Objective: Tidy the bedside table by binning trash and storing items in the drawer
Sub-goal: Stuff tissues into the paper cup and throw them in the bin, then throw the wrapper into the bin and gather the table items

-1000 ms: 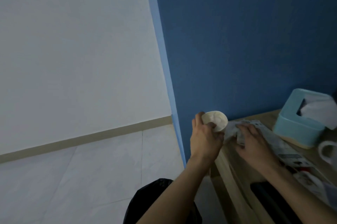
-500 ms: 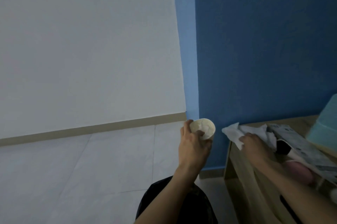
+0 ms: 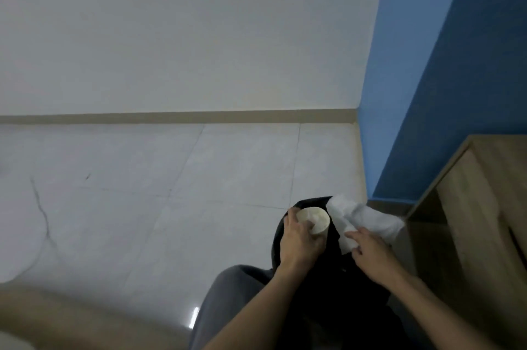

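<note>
The small white cup [image 3: 313, 220] is gripped in the curled fingers of your left hand [image 3: 299, 241], the crumpled white tissue [image 3: 368, 215] pinched by your right hand [image 3: 370, 255], both over the black bin bag [image 3: 335, 261] on the floor [image 3: 171, 207], just left of the wooden bedside table [image 3: 470, 207].
</note>
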